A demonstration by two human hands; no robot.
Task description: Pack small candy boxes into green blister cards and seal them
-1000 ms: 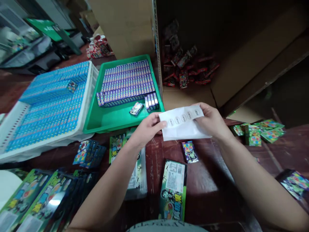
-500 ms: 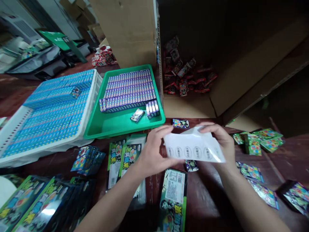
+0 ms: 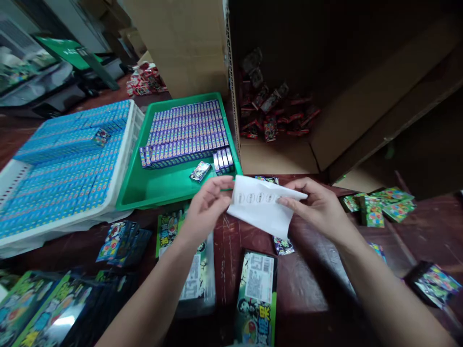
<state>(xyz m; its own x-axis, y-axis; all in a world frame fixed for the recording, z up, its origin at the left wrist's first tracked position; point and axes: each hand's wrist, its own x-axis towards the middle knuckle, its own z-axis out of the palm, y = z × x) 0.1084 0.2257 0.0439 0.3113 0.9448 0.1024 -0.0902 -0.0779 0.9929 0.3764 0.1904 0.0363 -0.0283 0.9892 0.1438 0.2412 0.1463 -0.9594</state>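
Observation:
A white sheet of round printed stickers (image 3: pixel 258 205), bent along its upper edge, is held up over the table. My right hand (image 3: pixel 314 205) pinches its right part, thumb on the front face and fingers behind. At the sheet's left edge is my left hand (image 3: pixel 208 205), thumb and fingers apart, the tips by the edge. Partly hidden below the sheet lies a small dark candy packet (image 3: pixel 283 245), and another packet (image 3: pixel 266 180) shows just behind it. Nearer me lies a flat black-and-green printed package (image 3: pixel 256 294) with a white label.
A green tray (image 3: pixel 159 193) holds rows of purple boxes; left of it, a white crate (image 3: pixel 10 185) holds blue boxes. Behind stands a large carton (image 3: pixel 278 161) with red packets inside. Green packets (image 3: pixel 372 212) lie at right, stacked dark packages (image 3: pixel 61 308) at lower left.
The sticker sheet has tilted and moved left, its right end now folded over. My left hand has shifted left to its edge, and my right thumb has come onto its front.

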